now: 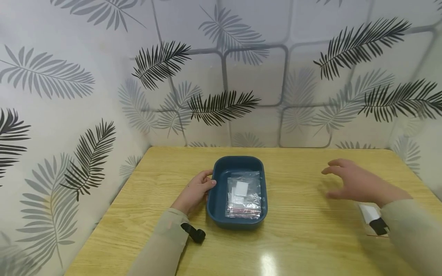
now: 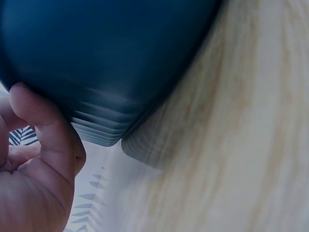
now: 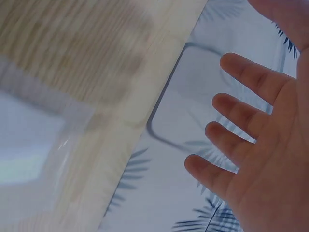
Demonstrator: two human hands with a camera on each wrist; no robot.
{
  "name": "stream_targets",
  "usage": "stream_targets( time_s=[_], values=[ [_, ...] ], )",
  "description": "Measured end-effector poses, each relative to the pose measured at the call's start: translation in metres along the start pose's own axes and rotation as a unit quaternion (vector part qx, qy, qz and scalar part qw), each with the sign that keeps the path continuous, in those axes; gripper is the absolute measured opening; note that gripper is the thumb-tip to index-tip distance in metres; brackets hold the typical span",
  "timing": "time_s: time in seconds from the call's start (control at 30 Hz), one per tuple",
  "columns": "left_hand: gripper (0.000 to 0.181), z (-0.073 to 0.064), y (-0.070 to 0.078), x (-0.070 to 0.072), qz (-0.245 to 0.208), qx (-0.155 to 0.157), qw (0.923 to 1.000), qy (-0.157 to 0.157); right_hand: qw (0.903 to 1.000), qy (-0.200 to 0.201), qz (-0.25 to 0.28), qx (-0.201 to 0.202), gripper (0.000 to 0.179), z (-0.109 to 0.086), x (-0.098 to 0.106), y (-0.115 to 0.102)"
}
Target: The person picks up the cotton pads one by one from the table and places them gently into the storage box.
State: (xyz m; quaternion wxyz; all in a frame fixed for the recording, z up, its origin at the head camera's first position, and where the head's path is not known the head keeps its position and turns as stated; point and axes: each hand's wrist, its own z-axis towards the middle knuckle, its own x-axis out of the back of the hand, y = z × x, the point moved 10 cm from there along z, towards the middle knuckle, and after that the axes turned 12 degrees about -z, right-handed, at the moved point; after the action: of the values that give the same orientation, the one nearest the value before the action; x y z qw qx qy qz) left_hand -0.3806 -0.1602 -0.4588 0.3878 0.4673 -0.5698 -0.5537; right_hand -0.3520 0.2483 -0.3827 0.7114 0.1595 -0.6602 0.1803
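Note:
A dark blue plastic tub (image 1: 214, 203) stands on the table, with ribbed lower sides in the left wrist view. My left hand (image 1: 197, 191) grips its left rim, the thumb near the edge and the other fingers partly hidden; the left wrist view also has this hand (image 2: 41, 150) against the tub (image 2: 111, 53). Inside the tub lie several clear zip bags (image 1: 253, 199), the top one with a white piece (image 1: 241, 188). Over the table's right side my right hand (image 1: 359, 184) is spread and holds nothing. Below its wrist lies a clear bag (image 3: 77, 140) with a white item (image 3: 29, 140).
The wooden table (image 1: 297, 237) reaches back to a wall (image 1: 255, 76) with a leaf pattern. A black strap piece (image 1: 194, 232) sits on the left sleeve. My right forearm partly covers the bag on the right, beside which a black patch (image 1: 378, 226) shows.

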Motion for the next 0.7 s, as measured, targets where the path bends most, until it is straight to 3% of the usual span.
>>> stream_targets(
  time_s=[0.4, 0.7],
  values=[
    [0.048, -0.001, 0.000, -0.001, -0.005, 0.004, 1.0000, -0.003, 0.9976, -0.046, -0.015, -0.050, 0.079, -0.051, -0.035, 0.065],
    [0.049, 0.000, 0.000, 0.000, -0.006, 0.002, 1.0000, -0.003, 0.9986, -0.034, -0.025, -0.031, 0.070, -0.079, -0.049, 0.078]
  ],
)
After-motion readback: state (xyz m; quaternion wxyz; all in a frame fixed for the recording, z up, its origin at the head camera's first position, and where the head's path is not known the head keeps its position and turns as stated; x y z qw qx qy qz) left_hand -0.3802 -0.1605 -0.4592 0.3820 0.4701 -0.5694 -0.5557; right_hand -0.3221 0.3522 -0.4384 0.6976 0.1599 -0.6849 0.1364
